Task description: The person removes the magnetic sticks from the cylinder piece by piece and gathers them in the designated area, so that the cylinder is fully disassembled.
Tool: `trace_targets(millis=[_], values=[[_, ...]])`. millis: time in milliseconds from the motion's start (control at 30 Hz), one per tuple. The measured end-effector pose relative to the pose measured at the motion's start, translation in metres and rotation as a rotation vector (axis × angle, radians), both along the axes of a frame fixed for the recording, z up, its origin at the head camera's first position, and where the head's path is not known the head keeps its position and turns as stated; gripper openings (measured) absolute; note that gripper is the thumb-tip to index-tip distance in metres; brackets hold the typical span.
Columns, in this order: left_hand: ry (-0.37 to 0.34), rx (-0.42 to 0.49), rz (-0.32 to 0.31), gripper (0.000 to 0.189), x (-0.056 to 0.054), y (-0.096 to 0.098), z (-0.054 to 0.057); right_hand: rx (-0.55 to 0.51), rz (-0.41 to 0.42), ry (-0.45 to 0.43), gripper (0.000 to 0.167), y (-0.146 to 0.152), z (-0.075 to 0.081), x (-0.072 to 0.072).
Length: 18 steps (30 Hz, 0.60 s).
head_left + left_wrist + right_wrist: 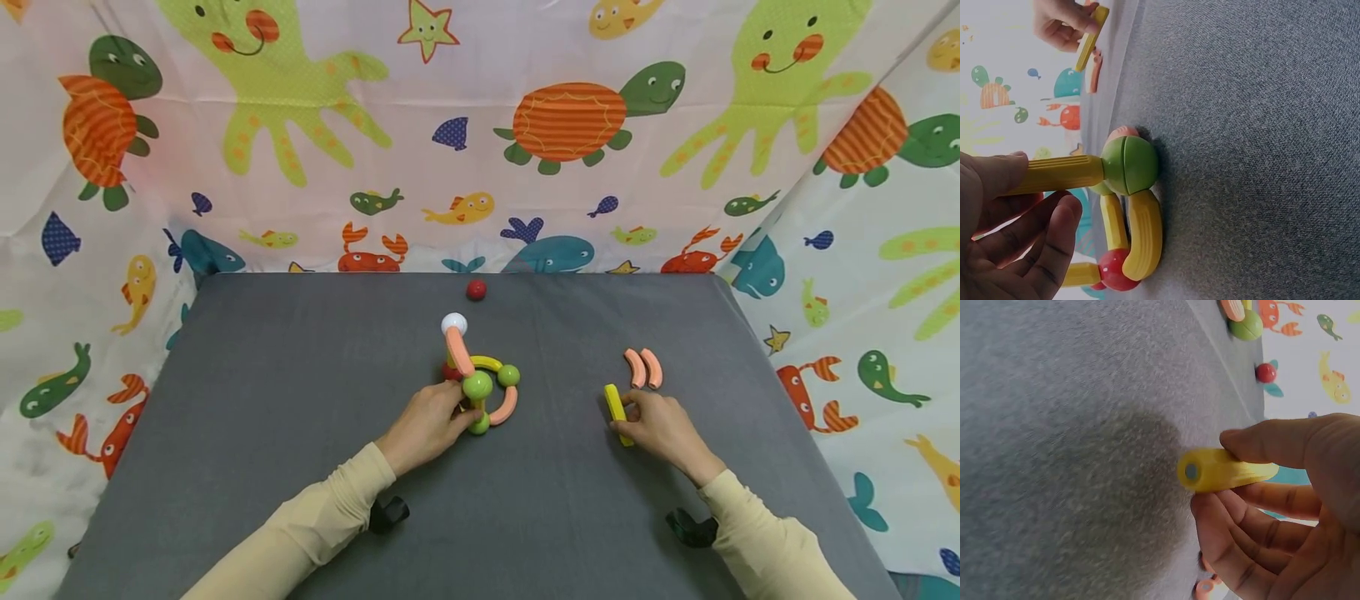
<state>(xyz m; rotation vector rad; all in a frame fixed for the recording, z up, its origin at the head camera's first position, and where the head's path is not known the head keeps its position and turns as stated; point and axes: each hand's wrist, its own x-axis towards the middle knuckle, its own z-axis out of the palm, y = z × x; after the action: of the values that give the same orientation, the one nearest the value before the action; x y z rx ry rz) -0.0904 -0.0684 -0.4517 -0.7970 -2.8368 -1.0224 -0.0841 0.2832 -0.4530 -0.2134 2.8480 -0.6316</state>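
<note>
My left hand pinches an upright yellow magnetic stick between thumb and fingers. That stick stands on a lower green ball, with another green ball on its top end. Around its base, curved yellow and pink sticks join balls into a ring on the table. A raised pink curved stick links the upper green ball to a white ball. A red ball in the ring is partly hidden in the head view. My right hand pinches a loose yellow stick to the right.
Two pink curved sticks lie side by side just beyond my right hand. A single red ball sits near the back edge of the grey table. A curtain with sea animals rises behind the table and along its sides.
</note>
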Motion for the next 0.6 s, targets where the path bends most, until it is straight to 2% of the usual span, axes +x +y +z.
trace_targets(millis=[167,300,400,467,600], values=[[0.005,-0.003,-0.002,0.014,0.000,0.000,0.000,0.031,0.043,0.105,0.030,-0.009,0.001,-0.009],[0.007,-0.003,0.001,0.014,-0.001,-0.001,0.000,0.057,0.158,0.282,0.025,-0.013,-0.003,-0.020],[0.002,-0.009,0.011,0.014,-0.001,-0.001,0.001,0.090,0.265,0.440,0.026,-0.016,-0.009,-0.035],[0.000,-0.013,0.015,0.014,-0.001,-0.001,0.001,0.114,0.302,0.513,0.025,-0.018,-0.013,-0.045],[-0.007,-0.013,0.006,0.014,0.000,0.001,0.001,0.170,0.299,0.546,0.020,-0.024,-0.016,-0.060]])
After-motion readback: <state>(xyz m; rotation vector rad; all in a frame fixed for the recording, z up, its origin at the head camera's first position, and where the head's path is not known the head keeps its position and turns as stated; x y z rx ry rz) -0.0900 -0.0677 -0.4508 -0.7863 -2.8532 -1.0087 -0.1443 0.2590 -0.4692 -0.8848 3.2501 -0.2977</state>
